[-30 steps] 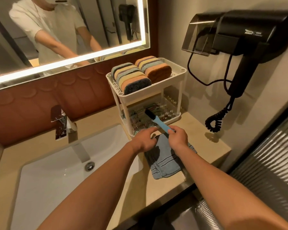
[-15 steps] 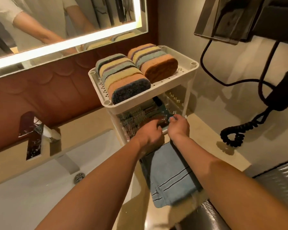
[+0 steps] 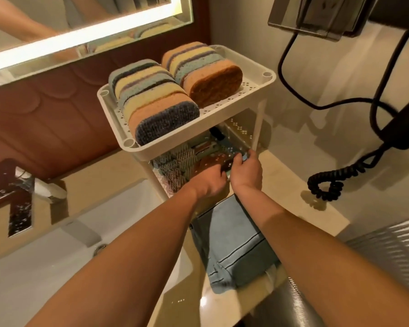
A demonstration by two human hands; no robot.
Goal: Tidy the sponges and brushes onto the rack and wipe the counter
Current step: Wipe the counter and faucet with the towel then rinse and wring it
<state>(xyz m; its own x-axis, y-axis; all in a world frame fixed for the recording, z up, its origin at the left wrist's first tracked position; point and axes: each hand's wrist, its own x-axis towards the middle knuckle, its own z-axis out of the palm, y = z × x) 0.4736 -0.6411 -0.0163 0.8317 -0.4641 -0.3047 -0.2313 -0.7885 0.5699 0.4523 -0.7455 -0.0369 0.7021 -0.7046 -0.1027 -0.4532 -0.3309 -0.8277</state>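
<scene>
Head view: brush in lower tier of rack

Rack: white, two tiers, standing on the desk. Top tier: two rows of striped sponges. Lower tier: brush, black head inward, blue handle end pinched by the fingers of the right hand. Left hand alongside at the tier's front edge, fingers hidden, grip not discernible. Blue towel on desk below the wrists.

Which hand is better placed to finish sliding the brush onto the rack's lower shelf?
Right. The right hand pinches the brush by its blue handle end at the rack lower shelf. The left hand sits at the shelf's front edge, grip unclear.
</scene>
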